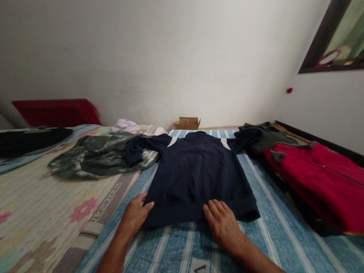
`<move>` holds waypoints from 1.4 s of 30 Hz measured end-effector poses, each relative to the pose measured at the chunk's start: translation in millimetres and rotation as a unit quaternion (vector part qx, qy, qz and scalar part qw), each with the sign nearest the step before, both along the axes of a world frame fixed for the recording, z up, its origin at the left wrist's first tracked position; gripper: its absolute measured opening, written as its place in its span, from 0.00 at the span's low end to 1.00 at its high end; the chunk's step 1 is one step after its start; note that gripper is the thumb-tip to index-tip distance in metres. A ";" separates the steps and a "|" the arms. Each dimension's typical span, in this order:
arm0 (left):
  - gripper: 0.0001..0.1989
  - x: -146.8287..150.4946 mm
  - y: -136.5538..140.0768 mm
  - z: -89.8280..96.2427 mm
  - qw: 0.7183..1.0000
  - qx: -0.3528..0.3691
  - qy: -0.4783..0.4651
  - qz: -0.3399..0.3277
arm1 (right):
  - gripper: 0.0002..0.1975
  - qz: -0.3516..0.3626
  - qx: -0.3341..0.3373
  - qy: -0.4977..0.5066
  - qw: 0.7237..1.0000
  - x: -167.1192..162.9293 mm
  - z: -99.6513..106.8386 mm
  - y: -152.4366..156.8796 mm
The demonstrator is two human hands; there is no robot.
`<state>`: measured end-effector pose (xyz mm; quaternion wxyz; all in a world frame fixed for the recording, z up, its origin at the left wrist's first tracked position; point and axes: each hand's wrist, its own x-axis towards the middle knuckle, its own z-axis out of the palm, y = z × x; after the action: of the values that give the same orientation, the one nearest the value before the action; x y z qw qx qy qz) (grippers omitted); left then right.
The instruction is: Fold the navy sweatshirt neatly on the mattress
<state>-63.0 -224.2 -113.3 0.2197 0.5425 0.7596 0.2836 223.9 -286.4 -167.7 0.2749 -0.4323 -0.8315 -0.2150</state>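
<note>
A navy long-sleeved jacket (pixel 196 174) with white shoulder strips lies spread on a blue striped sheet (pixel 264 212), collar away from me and hem towards me. My left hand (pixel 135 214) is at the hem's left corner, its thumb over the cloth and its other fingertips partly hidden at the edge; it is closed on that corner. On the hem right of the middle rests my right hand (pixel 222 223), fingers stretched over the cloth and thumb out of sight. The left sleeve overlaps a grey-green patterned garment (pixel 91 157); the right sleeve reaches dark clothes.
At right lie a folded red fleece garment (pixel 321 174) and a dark olive garment (pixel 273 136). A floral sheet (pixel 57 204) covers the left side, with black clothing (pixel 34 140) farther back. By the wall are a small cardboard box (pixel 187 123) and a lilac cloth (pixel 125 125).
</note>
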 end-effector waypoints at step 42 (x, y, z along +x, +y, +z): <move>0.18 136.8 -9.3 -24.1 0.898 0.081 0.208 -0.379 | 0.21 -0.124 0.019 -0.046 0.991 52.3 -11.4 7.7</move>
<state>73.8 -233.5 -137.4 0.1032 0.8521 0.4990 0.1196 276.2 -278.8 -179.1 0.2155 -0.5162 -0.7792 -0.2828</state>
